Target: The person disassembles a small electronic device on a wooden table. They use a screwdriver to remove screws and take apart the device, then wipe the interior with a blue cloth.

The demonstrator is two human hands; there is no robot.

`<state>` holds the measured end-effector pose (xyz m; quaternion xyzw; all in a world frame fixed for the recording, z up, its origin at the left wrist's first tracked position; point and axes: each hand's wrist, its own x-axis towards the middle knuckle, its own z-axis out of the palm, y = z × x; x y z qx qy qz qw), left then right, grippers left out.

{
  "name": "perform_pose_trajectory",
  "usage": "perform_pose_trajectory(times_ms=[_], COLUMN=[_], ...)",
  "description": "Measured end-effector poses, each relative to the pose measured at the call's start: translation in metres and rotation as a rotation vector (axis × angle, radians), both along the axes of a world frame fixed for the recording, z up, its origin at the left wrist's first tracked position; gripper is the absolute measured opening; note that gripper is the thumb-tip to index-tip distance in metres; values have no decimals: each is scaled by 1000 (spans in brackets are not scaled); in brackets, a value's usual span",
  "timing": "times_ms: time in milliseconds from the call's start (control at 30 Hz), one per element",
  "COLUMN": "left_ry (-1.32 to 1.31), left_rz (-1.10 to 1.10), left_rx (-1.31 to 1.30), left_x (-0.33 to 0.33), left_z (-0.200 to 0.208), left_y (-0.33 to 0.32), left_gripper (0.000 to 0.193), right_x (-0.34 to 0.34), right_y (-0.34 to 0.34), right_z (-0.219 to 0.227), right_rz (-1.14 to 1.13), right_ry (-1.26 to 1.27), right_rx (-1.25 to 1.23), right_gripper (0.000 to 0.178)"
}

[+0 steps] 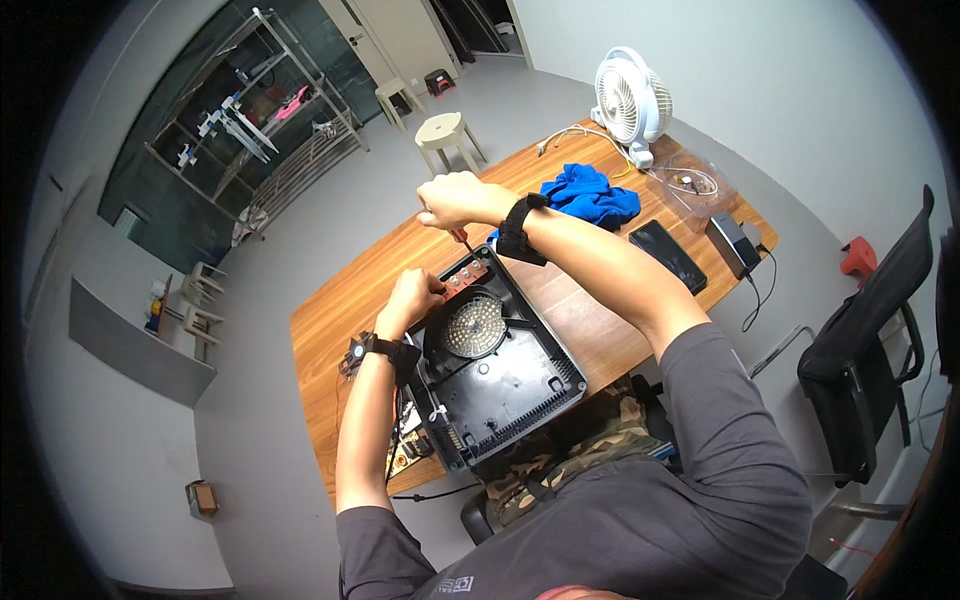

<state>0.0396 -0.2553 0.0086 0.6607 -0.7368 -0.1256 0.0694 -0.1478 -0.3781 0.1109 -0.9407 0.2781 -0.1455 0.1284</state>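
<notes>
My right hand [455, 200] is closed round a screwdriver [460, 236] with a red handle. Its shaft points down at the far end of an open black plastic appliance housing [520, 375]. Along that end lies a red strip [465, 281] with several round metal spots. At the strip's left end, the fingers of my left hand [408, 300] are closed on it; the fingertips are partly hidden. A round perforated grille [474, 328] sits in the housing just nearer to me. The housing rests tilted across the table's near edge and my lap.
The wooden table [345, 290] also holds a blue cloth [592, 196], a black phone [668, 256], a white fan [633, 100], a clear plastic box [690, 190] and a dark adapter box [733, 245] with a cable. A circuit board [408, 455] lies left of the housing. A black chair [850, 370] stands right.
</notes>
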Motion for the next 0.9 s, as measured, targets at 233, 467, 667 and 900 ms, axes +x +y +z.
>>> perform_pose_trajectory(times_ms=[233,467,667,900], left_ry=[10,4,21,-3], left_rz=[84,74,73,45], left_rx=[73,75,57,40], left_x=[-8,-2,-6,-1], left_z=[6,1,5,1], left_y=[-5,-6,-5,-4], left_gripper=[27,27,27,24], right_x=[4,-3,-1,-6], right_y=[2,11,7,17], right_z=[-8,7,-8,5], right_rz=[-31,-87,-149,-91], right_ry=[-134,10,-158,-77], right_rx=[-178,-16,-217,-174], right_gripper=[28,33,34,33])
